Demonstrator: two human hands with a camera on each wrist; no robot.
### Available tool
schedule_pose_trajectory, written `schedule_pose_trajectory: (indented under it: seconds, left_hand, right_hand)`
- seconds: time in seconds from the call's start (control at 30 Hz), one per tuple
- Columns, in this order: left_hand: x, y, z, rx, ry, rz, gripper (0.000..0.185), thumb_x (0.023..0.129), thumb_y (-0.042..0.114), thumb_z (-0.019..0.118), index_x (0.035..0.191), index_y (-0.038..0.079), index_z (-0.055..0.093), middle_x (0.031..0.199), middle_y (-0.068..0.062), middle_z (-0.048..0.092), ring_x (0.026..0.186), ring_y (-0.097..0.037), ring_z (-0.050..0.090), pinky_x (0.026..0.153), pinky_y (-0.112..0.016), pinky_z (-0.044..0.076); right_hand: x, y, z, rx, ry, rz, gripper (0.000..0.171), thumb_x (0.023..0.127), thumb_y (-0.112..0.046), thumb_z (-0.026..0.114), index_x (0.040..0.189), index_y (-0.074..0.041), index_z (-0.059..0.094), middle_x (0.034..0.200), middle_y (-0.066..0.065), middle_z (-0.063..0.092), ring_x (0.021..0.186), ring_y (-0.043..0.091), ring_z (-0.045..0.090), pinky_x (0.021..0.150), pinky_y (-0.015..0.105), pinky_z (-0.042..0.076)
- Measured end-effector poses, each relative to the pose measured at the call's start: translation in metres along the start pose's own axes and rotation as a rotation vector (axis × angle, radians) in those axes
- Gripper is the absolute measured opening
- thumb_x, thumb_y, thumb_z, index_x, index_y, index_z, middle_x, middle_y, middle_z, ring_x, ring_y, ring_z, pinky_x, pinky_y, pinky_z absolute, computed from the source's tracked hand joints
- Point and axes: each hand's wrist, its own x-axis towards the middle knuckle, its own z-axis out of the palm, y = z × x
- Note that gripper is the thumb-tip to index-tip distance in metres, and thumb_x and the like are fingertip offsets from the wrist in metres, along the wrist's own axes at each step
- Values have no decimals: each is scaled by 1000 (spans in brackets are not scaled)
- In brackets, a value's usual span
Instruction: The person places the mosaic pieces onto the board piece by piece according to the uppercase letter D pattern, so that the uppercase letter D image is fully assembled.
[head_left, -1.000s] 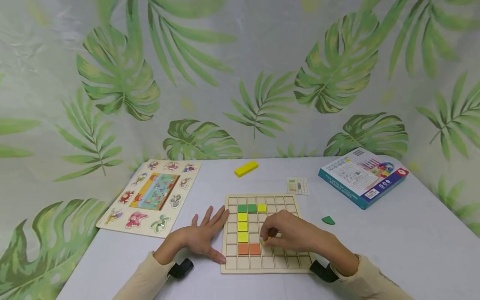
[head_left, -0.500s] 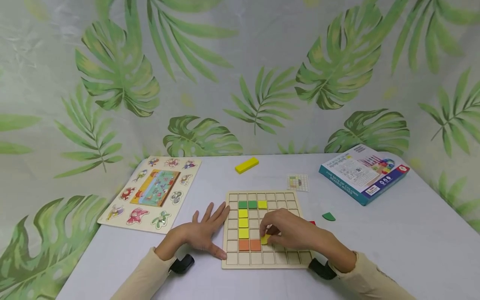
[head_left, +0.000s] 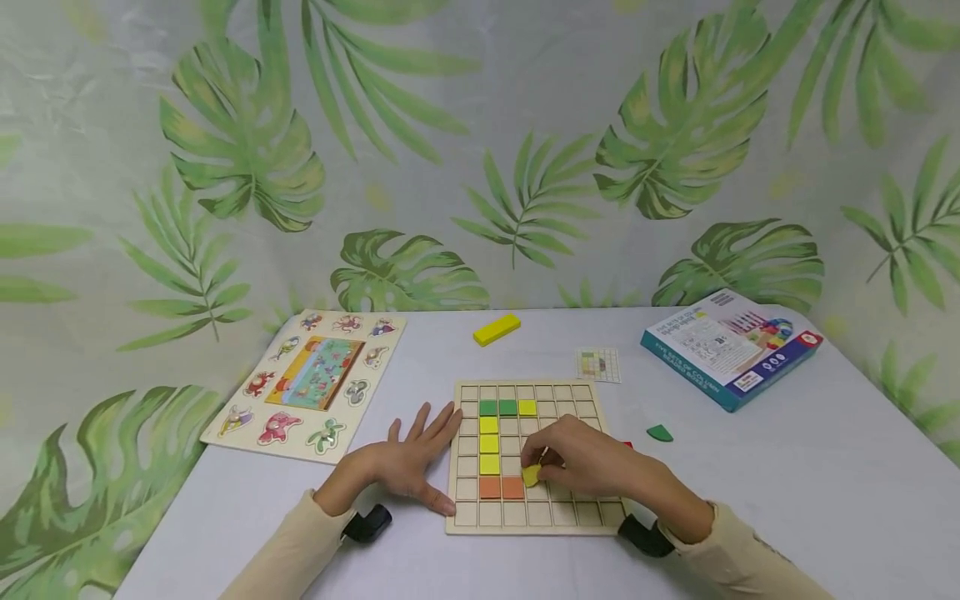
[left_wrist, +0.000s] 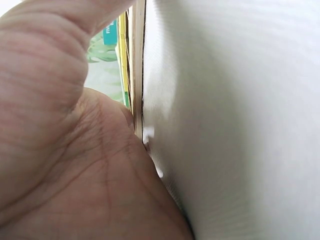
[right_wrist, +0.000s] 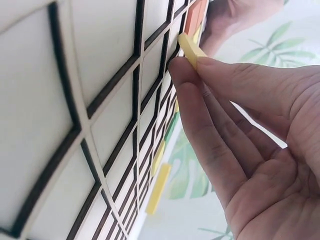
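Observation:
A wooden grid board (head_left: 510,521) lies on the white table with green, yellow and orange square tiles in some of its cells. My right hand (head_left: 577,457) pinches a small yellow tile (head_left: 532,476) between thumb and fingertips, just right of the two orange tiles (head_left: 501,487). In the right wrist view this yellow tile (right_wrist: 190,49) is tilted, one end right at the grid. My left hand (head_left: 412,462) rests with spread, straight fingers along the board's left edge. Up close in the left wrist view, the left palm (left_wrist: 75,165) is beside the board's side (left_wrist: 138,75).
Behind the board lie a small printed card (head_left: 598,365) and a yellow block (head_left: 497,329). A green curved piece (head_left: 660,433) is to the right, and a red piece (head_left: 627,444) shows past my right wrist. An animal puzzle board (head_left: 300,387) lies left, a box (head_left: 731,350) back right.
The yellow tile, mostly covered by my right fingers a second ago, now shows more and has turned in their pinch. A red piece has come into sight by the right wrist. My left hand stays put.

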Motion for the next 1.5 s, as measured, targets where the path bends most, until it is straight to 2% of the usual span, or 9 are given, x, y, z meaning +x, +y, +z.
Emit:
schedule_pose_trajectory:
  seconds: [0.27,0.53,0.7,0.97,1.5]
  left_hand:
    - [0,-3,-3,-10,-12,14,130,75,59,81,162,14,-6,169,-8,-15,152,-38,-23,112,-74,-9]
    - [0,0,-1,-33,-11,2,129,75,55,83,162,15,-4,169,-7,-14,153,-36,-22,114,-73,-9]
    - [0,0,-1,-20,-14,3,128,76,56,82,162,15,-4,169,-7,-14,153,-37,-21,114,-73,-7]
    - [0,0,-1,-32,-5,7,129,75,54,83,162,14,-4,169,-8,-14,153,-38,-21,113,-74,-8]
    - [-1,1,-2,-27,-7,15,128,77,54,82,162,12,-4,169,-9,-14,153,-39,-20,113,-74,-8]
  right_hand:
    - [1,0,-3,-56,4,-2,14,88,-5,75,99,-14,76,91,-8,74,75,-2,57,72,20,52]
    - [-1,2,0,-63,-42,-7,15,87,-4,76,98,-14,76,90,-7,73,76,-3,57,73,21,51]
    - [-3,2,5,-44,-58,38,15,85,-8,78,98,-16,75,90,-11,69,77,-1,57,73,20,51]
    - [-1,-4,9,-134,-36,77,13,84,-15,81,94,-19,75,84,-14,64,73,2,53,68,20,49]
    - [-3,-6,8,-128,-27,49,15,85,-9,78,97,-17,75,83,-12,65,74,5,54,70,19,49]
